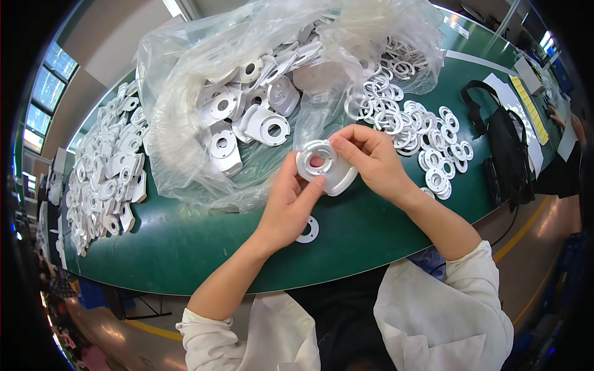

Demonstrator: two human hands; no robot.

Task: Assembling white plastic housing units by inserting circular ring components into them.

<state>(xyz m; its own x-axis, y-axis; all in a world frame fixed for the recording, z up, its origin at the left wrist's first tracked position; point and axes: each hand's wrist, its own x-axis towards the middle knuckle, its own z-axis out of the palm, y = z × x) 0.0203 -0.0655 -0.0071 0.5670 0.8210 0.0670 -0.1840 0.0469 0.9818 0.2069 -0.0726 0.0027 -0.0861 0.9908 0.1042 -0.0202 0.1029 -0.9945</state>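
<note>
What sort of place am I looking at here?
Most likely a factory workshop: the green table carries a heap of loose white parts and piles of white rings, and a yellow line runs along the floor.

Surface: a green surface (365,241) with a curved near edge and a pale strip running across its far right part.
Plastic bag: a see-through bag (173,142), crumpled, spread over the far middle.
Right end: a black fabric bag (510,145) with a looped strap, beside white paper (525,123) and a yellow strip (529,110); a thin dark cable (511,227) hangs below.
Far right: another person's hand (555,116), near a pale sheet (567,141).
Left: windows (57,67) set in a beige wall (114,43).
Below: a shiny floor (550,226) with yellow lines.
</note>
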